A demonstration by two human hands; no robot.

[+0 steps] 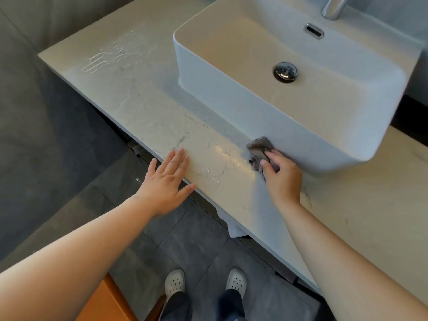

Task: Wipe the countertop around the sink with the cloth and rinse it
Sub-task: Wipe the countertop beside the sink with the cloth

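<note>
Upper left of frame: the pale marbled surface [139,89] carries wet streaks [108,56] near its far left corner. More thin water trails lie centre frame along the front edge.

Left of centre: the left grip [165,181] lies flat on the front edge of the surface, fingers straight and together, thumb spread out along the rim. It holds nothing.

Lower centre: dark grey floor tiles [196,239] and two white perforated clogs [174,282]. A pale rag [234,228] hangs below the edge of the surface. An orange-brown panel [104,302] sits in the lower left corner; what it belongs to cannot be determined.

Right of centre: the grey cloth [259,147] is bunched on the surface and touches the foot of the front wall of the sink. The right grip [282,177] is closed over it, fingers curled on top and thumb pinching the near side, pressing it down.

Upper right: the white rectangular vessel sink [254,107] stands on the surface. A chrome drain plug [285,71] sits in its floor, an overflow slot [313,31] in its back wall, and the base of a chrome faucet [333,6] behind it at the top edge.
</note>
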